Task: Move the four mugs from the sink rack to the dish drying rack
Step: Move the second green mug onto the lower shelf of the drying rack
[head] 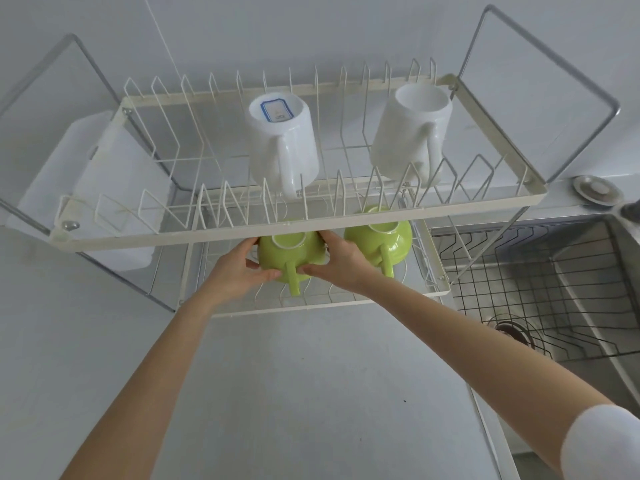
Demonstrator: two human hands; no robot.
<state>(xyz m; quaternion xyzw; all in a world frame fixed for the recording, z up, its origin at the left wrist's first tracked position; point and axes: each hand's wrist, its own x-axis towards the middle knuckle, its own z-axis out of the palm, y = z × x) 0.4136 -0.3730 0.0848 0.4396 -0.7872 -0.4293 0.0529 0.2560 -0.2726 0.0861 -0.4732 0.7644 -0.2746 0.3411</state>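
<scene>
A two-tier white wire dish drying rack [485, 206] stands on the counter. Two white mugs sit upside down on its upper tier: one [282, 147] near the middle, one [408, 133] at the right. On the lower tier, a green mug [291, 254] is upside down with its handle towards me. My left hand [239, 268] and my right hand [337, 259] grip it from either side. A second green mug [379, 240] rests upside down just to its right. The upper tier hides the tops of both green mugs.
A steel sink [588, 271] lies at the right with a dark wire sink rack [540, 299] inside and a drain [509, 332] below it. A white plastic board [104, 188] hangs at the rack's left end. A round metal plug [597, 190] sits behind the sink.
</scene>
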